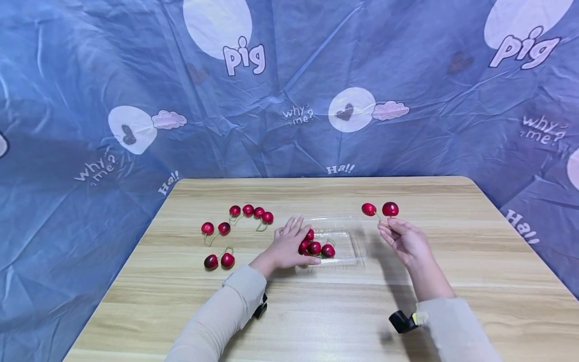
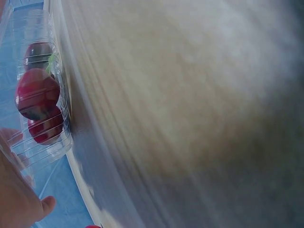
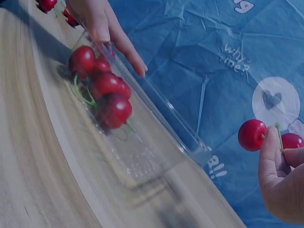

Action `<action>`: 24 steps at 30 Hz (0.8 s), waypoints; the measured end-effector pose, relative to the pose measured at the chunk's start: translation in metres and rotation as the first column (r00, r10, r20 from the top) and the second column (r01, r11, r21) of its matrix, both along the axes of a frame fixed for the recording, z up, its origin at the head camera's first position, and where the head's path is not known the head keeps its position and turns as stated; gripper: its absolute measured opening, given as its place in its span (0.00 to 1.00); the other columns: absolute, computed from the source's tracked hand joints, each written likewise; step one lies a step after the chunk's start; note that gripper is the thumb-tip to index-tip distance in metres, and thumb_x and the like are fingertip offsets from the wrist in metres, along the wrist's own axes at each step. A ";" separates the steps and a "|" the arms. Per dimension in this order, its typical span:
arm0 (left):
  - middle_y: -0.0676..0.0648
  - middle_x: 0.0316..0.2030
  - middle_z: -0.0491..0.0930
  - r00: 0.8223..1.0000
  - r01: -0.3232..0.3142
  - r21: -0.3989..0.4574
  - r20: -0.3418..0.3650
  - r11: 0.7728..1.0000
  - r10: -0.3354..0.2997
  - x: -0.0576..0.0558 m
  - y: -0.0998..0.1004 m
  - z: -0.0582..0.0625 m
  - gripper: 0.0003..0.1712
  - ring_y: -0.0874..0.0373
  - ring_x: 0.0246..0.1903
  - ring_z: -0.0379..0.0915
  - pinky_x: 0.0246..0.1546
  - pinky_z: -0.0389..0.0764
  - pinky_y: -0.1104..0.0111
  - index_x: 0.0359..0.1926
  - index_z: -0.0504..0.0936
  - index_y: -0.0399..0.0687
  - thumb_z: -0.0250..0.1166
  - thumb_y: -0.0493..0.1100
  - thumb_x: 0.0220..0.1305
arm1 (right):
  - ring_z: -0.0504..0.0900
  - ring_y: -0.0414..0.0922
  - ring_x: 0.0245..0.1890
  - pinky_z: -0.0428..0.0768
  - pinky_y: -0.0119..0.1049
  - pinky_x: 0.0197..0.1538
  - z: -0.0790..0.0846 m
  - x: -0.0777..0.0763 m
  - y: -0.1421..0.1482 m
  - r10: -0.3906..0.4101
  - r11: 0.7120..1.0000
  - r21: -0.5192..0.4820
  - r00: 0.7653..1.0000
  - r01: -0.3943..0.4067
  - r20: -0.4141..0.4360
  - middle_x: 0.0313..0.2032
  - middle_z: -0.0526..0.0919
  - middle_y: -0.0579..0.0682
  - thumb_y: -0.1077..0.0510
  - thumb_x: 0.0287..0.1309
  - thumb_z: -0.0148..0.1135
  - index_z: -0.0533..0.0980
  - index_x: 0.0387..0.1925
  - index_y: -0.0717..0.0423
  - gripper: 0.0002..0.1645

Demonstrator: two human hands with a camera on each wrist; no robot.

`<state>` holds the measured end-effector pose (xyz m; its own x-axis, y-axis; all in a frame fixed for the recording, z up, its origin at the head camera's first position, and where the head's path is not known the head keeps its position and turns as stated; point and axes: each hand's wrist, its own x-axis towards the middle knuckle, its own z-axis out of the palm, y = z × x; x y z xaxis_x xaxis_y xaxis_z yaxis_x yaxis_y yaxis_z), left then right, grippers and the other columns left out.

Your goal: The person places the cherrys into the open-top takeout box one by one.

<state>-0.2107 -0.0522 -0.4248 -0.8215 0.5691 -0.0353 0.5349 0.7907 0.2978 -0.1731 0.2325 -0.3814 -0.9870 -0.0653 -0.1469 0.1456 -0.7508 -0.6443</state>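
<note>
My right hand point(image 1: 407, 244) pinches the joined stems of a pair of cherries point(image 1: 390, 209) between thumb and fingertips, lifted above the table to the right of the clear plastic box point(image 1: 355, 251). The pair also shows in the right wrist view, where one cherry point(image 3: 251, 135) stands out beside the thumb. My left hand point(image 1: 287, 246) rests over the left end of the box with spread, fairly straight fingers. Inside the box, several red cherries point(image 1: 314, 248) lie gathered toward that hand, some with green stems showing. Part of this group is hidden under the left hand.
Several more stemmed cherries point(image 1: 227, 260) lie on the wood-grain table point(image 1: 316, 311) left of the box. A blue printed cloth point(image 1: 289, 146) hangs behind the table's far edge. Dark wrist devices point(image 1: 402, 322) show at both cuffs.
</note>
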 end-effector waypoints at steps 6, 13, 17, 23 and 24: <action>0.43 0.65 0.35 1.000 0.002 -0.004 0.000 1.000 -0.002 0.001 0.000 0.000 0.57 0.46 0.63 0.26 0.56 0.44 0.48 0.66 0.46 0.49 0.45 0.78 0.41 | 0.81 0.47 0.29 0.76 0.34 0.38 -0.002 0.002 -0.009 0.054 0.998 0.037 0.998 -0.052 -0.037 0.26 0.81 0.58 0.72 0.59 0.38 0.76 0.26 0.65 0.18; 0.45 0.65 0.32 1.000 -0.004 -0.003 0.017 1.000 0.004 0.001 -0.001 0.001 0.58 0.47 0.63 0.25 0.56 0.43 0.49 0.66 0.46 0.50 0.46 0.78 0.40 | 0.81 0.45 0.28 0.77 0.33 0.36 -0.006 0.004 -0.021 0.101 0.990 0.100 0.994 -0.097 -0.036 0.25 0.81 0.56 0.72 0.60 0.38 0.76 0.25 0.64 0.19; 0.46 0.65 0.31 1.000 -0.003 -0.004 0.014 1.000 0.003 0.000 0.000 0.000 0.58 0.47 0.63 0.25 0.56 0.44 0.49 0.66 0.46 0.50 0.45 0.78 0.40 | 0.81 0.45 0.28 0.77 0.32 0.37 -0.007 0.004 -0.027 0.114 0.984 0.141 0.993 -0.111 -0.018 0.25 0.81 0.55 0.72 0.59 0.38 0.75 0.25 0.63 0.18; 0.43 0.65 0.34 1.000 -0.002 -0.009 0.002 1.000 0.002 -0.001 0.000 0.000 0.57 0.47 0.63 0.25 0.56 0.44 0.49 0.66 0.46 0.50 0.46 0.78 0.40 | 0.81 0.44 0.27 0.76 0.32 0.37 -0.010 0.003 -0.035 0.119 0.969 0.217 0.993 -0.120 0.019 0.24 0.81 0.54 0.72 0.59 0.39 0.74 0.25 0.62 0.16; 0.43 0.65 0.35 1.000 -0.003 -0.007 0.003 1.000 0.003 -0.001 0.000 0.000 0.57 0.48 0.63 0.25 0.56 0.44 0.49 0.66 0.46 0.50 0.46 0.78 0.40 | 0.81 0.43 0.27 0.76 0.32 0.37 -0.011 0.003 -0.036 0.121 0.965 0.232 0.992 -0.123 0.026 0.24 0.81 0.54 0.72 0.59 0.40 0.74 0.26 0.61 0.16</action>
